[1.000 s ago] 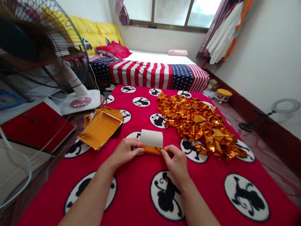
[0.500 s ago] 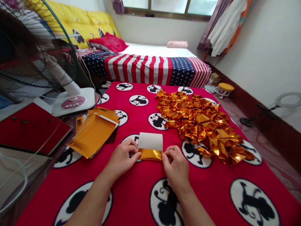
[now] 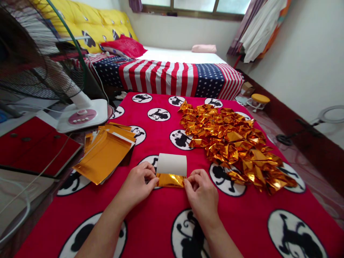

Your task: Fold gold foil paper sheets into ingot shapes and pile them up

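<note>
A gold foil paper sheet point(image 3: 171, 171), white on its back, lies on the red blanket point(image 3: 150, 222) in front of me. Its near edge is folded up, gold side out. My left hand point(image 3: 138, 185) pinches the left end of the fold. My right hand point(image 3: 202, 193) pinches the right end. Both hands are closed on the sheet.
A pile of folded gold foil pieces point(image 3: 233, 143) lies to the right. A stack of flat gold sheets point(image 3: 105, 153) sits to the left. A standing fan point(image 3: 80, 115) and a red case point(image 3: 29, 145) are at far left. A bed with a flag cover point(image 3: 172, 77) is behind.
The folded gold strip at the sheet's near edge has grown taller as my fingers rolled it up. My view has tilted slightly downward.
</note>
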The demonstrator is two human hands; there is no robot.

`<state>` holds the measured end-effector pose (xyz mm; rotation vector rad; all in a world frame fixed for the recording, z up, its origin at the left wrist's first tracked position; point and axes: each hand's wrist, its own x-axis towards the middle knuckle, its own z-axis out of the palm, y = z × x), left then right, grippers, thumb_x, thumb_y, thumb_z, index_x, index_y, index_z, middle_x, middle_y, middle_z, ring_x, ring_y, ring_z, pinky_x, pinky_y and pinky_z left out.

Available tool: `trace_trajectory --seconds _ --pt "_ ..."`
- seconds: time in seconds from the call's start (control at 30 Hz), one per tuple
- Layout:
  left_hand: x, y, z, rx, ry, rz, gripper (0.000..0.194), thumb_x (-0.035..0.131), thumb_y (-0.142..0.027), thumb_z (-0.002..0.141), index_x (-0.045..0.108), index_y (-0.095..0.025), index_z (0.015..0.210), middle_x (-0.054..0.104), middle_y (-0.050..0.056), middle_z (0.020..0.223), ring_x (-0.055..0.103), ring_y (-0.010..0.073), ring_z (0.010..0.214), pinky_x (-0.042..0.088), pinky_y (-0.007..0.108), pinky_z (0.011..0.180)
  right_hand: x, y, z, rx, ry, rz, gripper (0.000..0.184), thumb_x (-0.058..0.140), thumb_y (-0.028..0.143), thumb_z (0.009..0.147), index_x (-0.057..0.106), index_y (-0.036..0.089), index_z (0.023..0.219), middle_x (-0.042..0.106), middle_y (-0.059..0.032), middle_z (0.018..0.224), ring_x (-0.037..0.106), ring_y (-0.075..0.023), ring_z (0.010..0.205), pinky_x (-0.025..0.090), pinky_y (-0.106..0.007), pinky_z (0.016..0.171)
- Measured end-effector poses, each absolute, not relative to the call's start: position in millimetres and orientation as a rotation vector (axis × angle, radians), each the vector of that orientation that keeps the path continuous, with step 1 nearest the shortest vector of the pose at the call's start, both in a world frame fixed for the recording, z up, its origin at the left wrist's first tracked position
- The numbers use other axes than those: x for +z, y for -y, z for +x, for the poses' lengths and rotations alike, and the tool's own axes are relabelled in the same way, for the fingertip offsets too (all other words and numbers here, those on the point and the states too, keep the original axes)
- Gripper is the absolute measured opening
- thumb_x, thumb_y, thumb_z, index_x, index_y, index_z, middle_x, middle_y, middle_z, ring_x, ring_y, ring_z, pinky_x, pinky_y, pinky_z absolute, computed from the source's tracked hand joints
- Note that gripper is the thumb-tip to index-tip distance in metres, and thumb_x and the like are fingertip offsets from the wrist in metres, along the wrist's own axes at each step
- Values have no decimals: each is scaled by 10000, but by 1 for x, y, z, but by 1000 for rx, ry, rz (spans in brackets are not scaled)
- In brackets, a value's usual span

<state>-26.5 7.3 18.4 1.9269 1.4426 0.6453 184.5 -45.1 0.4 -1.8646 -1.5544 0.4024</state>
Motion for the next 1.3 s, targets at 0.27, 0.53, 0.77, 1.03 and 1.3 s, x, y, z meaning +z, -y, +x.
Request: trace_trajectory --seconds 0.27,0.53,0.77,1.03,1.3 --pt "15 -8 -28 685 -1440 1978 195 631 -159 731 656 -170 538 633 36 806 593 131 690 465 238 628 0 43 182 368 1562 -1884 197 572 275 862 578 205 678 611 -13 844 569 -119 618 366 -256 552" --pt "17 -8 -26 660 -1452 2006 208 622 -143 724 628 -159 518 622 34 789 587 121 684 458 232 635 2 42 181 316 1583 -1944 167 569 260 848 567 206 690 604 -1 848 568 -120 628 352 -261 568" --pt "18 -9 -25 688 -1479 1979 200 639 -131 691 619 -162 494 626 34 760 590 125 665 457 233 615 4 41 178 284 1591 -1972 165 577 258 826 559 206 670 594 7 825 561 -112 607 335 -262 548" --pt "16 -9 -25 700 -1482 1956 188 647 -141 679 622 -162 494 636 36 764 595 126 668 453 233 603 2 42 179 244 1603 -1961 149 569 254 817 560 211 675 594 5 821 558 -116 612 324 -262 539" --pt "17 -9 -25 681 -1486 1933 191 638 -136 680 582 -156 499 633 43 790 592 131 688 445 240 619 5 42 177 260 1582 -1998 166 584 273 815 560 206 664 598 14 828 554 -110 608 312 -260 536"
